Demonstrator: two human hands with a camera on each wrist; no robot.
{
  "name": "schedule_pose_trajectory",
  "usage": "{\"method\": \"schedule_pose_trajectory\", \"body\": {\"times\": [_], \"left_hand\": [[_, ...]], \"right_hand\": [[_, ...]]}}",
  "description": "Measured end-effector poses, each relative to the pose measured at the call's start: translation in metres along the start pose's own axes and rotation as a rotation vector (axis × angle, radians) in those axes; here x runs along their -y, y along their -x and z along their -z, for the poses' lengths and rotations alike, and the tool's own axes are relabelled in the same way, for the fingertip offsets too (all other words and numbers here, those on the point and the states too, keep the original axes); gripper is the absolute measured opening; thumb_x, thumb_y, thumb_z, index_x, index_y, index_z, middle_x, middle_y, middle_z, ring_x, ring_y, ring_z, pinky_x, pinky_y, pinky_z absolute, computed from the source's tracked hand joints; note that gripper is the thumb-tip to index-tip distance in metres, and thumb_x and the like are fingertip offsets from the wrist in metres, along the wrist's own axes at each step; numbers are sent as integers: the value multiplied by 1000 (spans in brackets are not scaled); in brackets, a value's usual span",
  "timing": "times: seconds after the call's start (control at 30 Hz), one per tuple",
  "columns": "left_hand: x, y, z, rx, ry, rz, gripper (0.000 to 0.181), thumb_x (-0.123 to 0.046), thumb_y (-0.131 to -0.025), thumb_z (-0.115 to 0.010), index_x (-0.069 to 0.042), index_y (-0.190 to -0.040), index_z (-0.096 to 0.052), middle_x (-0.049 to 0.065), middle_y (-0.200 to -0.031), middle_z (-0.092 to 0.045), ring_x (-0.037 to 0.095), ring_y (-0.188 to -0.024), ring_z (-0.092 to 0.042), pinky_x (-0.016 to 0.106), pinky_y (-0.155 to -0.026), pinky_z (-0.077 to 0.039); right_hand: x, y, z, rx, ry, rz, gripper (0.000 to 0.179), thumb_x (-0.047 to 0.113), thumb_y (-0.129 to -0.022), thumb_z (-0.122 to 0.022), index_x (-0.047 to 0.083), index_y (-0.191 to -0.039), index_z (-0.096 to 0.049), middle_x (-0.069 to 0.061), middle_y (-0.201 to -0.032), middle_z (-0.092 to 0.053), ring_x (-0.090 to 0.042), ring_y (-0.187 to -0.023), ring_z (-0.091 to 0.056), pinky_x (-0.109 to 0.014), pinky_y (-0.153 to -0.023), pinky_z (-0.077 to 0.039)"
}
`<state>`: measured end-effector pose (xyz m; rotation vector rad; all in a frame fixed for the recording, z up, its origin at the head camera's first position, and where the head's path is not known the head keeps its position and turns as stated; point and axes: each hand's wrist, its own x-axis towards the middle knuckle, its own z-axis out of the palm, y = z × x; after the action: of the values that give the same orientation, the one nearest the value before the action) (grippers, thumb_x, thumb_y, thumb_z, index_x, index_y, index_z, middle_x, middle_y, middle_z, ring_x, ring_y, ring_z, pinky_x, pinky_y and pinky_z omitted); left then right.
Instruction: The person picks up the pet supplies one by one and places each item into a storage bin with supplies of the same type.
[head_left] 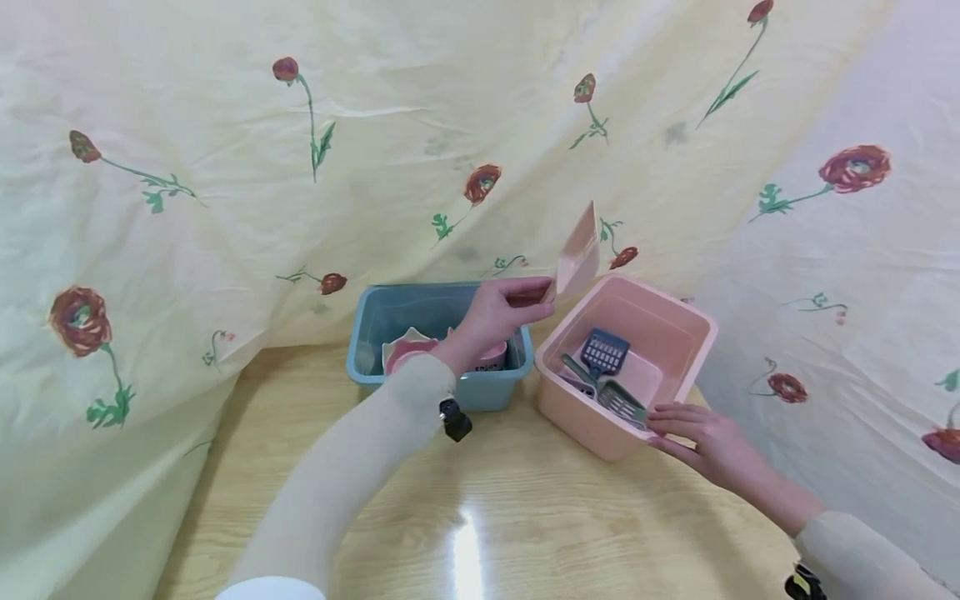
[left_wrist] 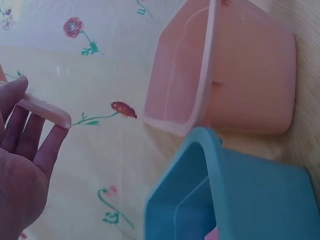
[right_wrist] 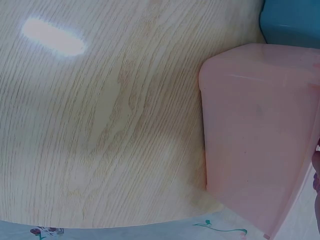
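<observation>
My left hand point(head_left: 498, 315) pinches the end of a pale pink plastic piece point(head_left: 579, 254), flat with a raised edge like a scoop or small tray. It is held up above the gap between two bins; the left wrist view shows only part of the piece point(left_wrist: 47, 110), between thumb and fingers. My right hand point(head_left: 708, 442) grips the near right rim of the pink bin point(head_left: 592, 423), fingers over the edge and thumb outside. Inside this bin lie a dark blue slotted scoop point(head_left: 606, 350) and a grey-green slotted turner point(head_left: 621, 402).
Left of the pink bin stands a blue bin point(head_left: 480, 393), holding a pink bowl with a pointed rim point(head_left: 408, 346) and a pink dish with dark lettering point(head_left: 492, 358), partly behind my left forearm. Both bins sit on a wooden table point(head_left: 405, 517), against a flowered cloth point(head_left: 420, 125).
</observation>
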<state>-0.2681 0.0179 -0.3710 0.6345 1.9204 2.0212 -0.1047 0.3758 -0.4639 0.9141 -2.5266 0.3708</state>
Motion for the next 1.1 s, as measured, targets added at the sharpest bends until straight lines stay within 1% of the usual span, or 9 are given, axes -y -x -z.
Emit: {"method": "schedule_pose_trajectory", "body": {"times": [0.23, 0.33, 0.4, 0.57, 0.7, 0.83, 0.93, 1.03, 1.1], "left_hand": [[21, -22, -27, -44, 8, -27, 44, -7, -94, -83, -7, -137, -73, 10, -131, -76, 19, -116, -74, 29, -99, -60], [31, -28, -38, -47, 44, -11, 44, -6, -94, -82, -6, -137, -73, 11, -131, -76, 20, -117, -74, 29, -99, -60], [37, -32, -46, -44, 83, 7, 44, -4, -95, -81, -5, -138, -72, 12, -130, -76, 20, -117, -74, 29, -99, -60], [55, -36, -64, -39, 145, 90, 45, -4, -95, -81, -10, -139, -73, 7, -127, -78, 16, -114, -74, 29, -96, -62], [69, -39, -76, -23, 155, 139, 47, -7, -95, -82, -13, -140, -72, 5, -126, -78, 15, -114, -74, 32, -95, -63], [80, -42, -86, -16, 119, 156, 47, -10, -94, -83, -17, -140, -72, 3, -128, -77, 14, -115, -73, 33, -95, -63], [88, -42, -89, -22, 74, 165, 46, -12, -94, -84, -19, -139, -74, 1, -128, -78, 13, -115, -73, 32, -94, -63], [94, -42, -92, -26, 40, 174, 45, -14, -94, -84, -19, -137, -75, 1, -125, -79, 12, -113, -73, 31, -93, -63], [95, -42, -94, -24, 16, 173, 43, -14, -94, -84, -17, -136, -75, 2, -124, -79, 12, -111, -74, 30, -92, -63]], "right_hand": [[1, -5, -1, 4, -1, 22, 42, 50, -103, -67, 13, -105, -86, -6, -110, -82, -30, -101, -78, -32, -90, -62], [1, -7, -2, 8, -8, 27, 51, 55, -106, -58, 12, -104, -86, -6, -109, -82, -30, -100, -78, -41, -84, -64], [1, -7, -2, 12, -10, 29, 52, 55, -106, -58, 12, -103, -86, -6, -109, -82, -30, -100, -78, -45, -81, -65], [-1, -6, 0, 21, -14, 28, 39, 47, -102, -70, 12, -104, -86, -7, -109, -82, -31, -101, -78, -49, -81, -64], [-1, -3, 1, 25, -13, 23, 29, 39, -97, -79, 12, -104, -86, -6, -109, -82, -31, -100, -78, -48, -81, -64], [0, -2, 3, 33, -13, 14, 24, 34, -93, -83, 13, -104, -86, -7, -109, -82, -30, -100, -78, -51, -80, -64], [0, -2, 2, 36, -12, 9, 26, 38, -95, -81, 14, -103, -86, -6, -109, -82, -30, -100, -78, -51, -79, -64], [0, -1, 2, 35, -15, 7, 29, 41, -97, -78, 14, -103, -86, -6, -109, -82, -30, -100, -78, -51, -79, -65], [-1, 0, 2, 38, -17, 5, 26, 37, -95, -81, 13, -103, -86, -6, -110, -82, -30, -100, -78, -52, -79, -65]]}}
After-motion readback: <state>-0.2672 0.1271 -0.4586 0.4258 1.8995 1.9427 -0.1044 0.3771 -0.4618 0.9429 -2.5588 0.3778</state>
